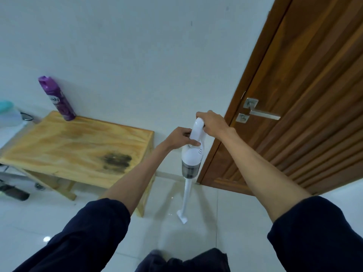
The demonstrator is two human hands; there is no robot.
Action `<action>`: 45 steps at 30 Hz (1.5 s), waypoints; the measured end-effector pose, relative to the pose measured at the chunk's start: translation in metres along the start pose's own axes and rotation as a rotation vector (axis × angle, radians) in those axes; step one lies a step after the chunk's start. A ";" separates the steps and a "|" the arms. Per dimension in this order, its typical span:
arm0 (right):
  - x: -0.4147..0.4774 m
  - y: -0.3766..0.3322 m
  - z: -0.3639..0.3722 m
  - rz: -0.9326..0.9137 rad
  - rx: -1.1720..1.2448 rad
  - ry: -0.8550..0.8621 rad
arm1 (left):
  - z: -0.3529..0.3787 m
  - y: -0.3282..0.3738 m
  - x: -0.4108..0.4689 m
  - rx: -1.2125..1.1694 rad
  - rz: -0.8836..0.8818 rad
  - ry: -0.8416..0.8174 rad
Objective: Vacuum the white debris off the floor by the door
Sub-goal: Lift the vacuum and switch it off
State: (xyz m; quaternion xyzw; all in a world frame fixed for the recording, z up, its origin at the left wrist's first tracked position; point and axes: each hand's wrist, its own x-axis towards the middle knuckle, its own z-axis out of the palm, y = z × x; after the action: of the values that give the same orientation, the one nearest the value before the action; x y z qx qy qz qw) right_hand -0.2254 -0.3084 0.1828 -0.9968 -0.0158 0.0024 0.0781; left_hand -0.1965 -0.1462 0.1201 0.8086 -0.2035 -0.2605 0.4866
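The right hand (213, 123) grips the top of the curved handle of the white vacuum (191, 156). Its fingers are curled closely around the handle, and the back of the hand faces the camera. Just below these fingers the left hand (179, 139) holds the lower part of the same handle, where it joins the body. Its thumb (193, 143) lies across the front of the white housing, and the other fingers wrap behind. Under the left fingers come the grey dust cup (189, 170) and then the thin white tube (186, 195), which goes down to the nozzle (181, 217). The nozzle is at the white tiled floor (225, 222) — I cannot tell if it touches. Near the right fingers, on their right side, stands the brown wooden door (294, 134) with its metal lever handle (261, 113). To the left of the left fingers is a wooden table (74, 142) — a purple spray can (57, 98) stands on its far corner. On the tiles I cannot make out the white debris from the glare.
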 end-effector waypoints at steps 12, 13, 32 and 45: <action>0.074 -0.041 0.069 -0.047 0.136 -0.007 | -0.056 -0.077 0.019 0.047 -0.010 0.150; 0.082 -0.045 0.073 -0.051 0.151 -0.009 | -0.062 -0.083 0.022 0.048 -0.014 0.166; 0.188 -0.071 0.101 0.054 0.543 -0.241 | -0.111 -0.119 0.091 0.111 -0.200 0.339; 0.195 -0.081 0.094 0.262 0.776 -0.356 | -0.131 -0.118 0.130 0.049 -0.234 0.328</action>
State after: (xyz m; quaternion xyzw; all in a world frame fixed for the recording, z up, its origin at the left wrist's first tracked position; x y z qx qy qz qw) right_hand -0.0333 -0.2074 0.1019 -0.8713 0.0996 0.1894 0.4416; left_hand -0.0050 -0.0799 0.0370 0.8701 -0.0327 -0.1748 0.4598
